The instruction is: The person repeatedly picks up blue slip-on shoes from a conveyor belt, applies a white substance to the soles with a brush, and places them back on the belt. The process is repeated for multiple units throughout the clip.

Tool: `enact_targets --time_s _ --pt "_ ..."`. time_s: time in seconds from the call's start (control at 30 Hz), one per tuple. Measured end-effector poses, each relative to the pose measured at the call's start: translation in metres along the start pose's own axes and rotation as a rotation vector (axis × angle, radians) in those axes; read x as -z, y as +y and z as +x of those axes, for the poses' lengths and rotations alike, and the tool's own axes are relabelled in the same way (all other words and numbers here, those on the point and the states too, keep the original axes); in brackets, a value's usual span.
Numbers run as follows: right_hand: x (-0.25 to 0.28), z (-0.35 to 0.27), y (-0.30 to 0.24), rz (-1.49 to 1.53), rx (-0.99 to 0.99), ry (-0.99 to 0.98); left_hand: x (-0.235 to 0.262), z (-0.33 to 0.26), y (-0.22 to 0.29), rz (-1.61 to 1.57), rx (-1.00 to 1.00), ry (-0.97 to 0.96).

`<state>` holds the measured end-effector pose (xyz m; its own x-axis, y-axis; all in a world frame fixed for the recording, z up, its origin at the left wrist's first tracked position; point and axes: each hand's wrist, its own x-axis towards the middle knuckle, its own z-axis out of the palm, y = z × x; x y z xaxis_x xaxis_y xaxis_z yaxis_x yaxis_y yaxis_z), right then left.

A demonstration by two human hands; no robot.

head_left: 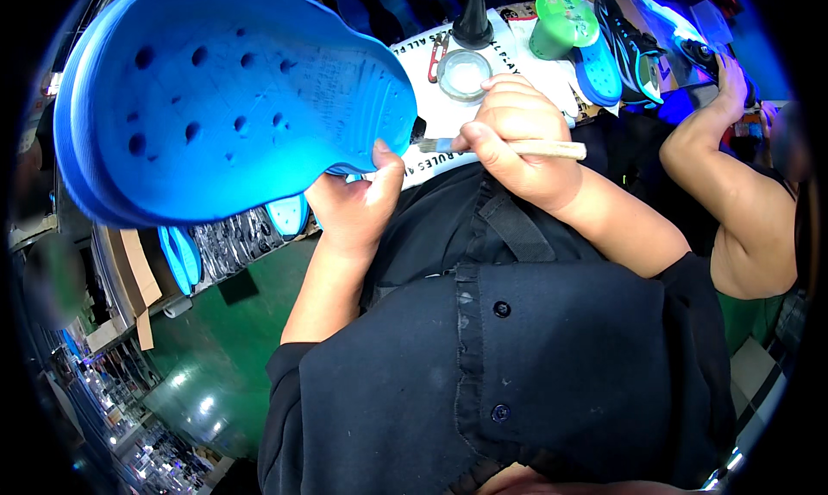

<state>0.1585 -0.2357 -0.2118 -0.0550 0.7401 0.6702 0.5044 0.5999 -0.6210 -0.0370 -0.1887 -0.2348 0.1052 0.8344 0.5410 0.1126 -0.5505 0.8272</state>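
Observation:
A large blue foam clog (336,98) with round holes fills the upper left, held up close to the camera. My left hand (358,206) grips its near edge, thumb on top and fingers under it. In my right hand (528,146) is a flat brush with a pale wooden handle (561,149), pinched between thumb and fingers. The brush's bristles point left, close beside the clog's right end; whether they touch it I cannot tell. Just beyond my right hand stands a shallow round clear dish (464,74).
On a white printed cloth (418,55) are a black cone-tipped bottle (473,21) and a red cutter (437,59). Further right stand a green cup (552,36), a blue clog (598,72) and a black shoe (628,46). A co-worker's arm (733,172) reaches in at right.

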Motion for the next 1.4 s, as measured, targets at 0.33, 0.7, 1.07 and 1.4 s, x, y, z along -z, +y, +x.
enact_targets --time_s 0.33,0.7,1.07,1.4 --pt "0.0 0.001 0.004 -0.051 -0.023 0.045 0.002 0.0 -0.005 0.151 -0.193 -0.045" --pt "0.042 -0.029 0.016 -0.172 -0.107 0.113 0.014 0.042 0.051 -0.046 0.219 -0.232" --pt "0.091 -0.064 0.025 -0.033 -0.406 0.384 -0.191 0.191 0.162 -0.585 0.415 -1.177" --pt "0.118 -0.089 0.048 0.105 -0.606 0.386 -0.281 0.198 0.153 -0.981 0.543 -0.699"
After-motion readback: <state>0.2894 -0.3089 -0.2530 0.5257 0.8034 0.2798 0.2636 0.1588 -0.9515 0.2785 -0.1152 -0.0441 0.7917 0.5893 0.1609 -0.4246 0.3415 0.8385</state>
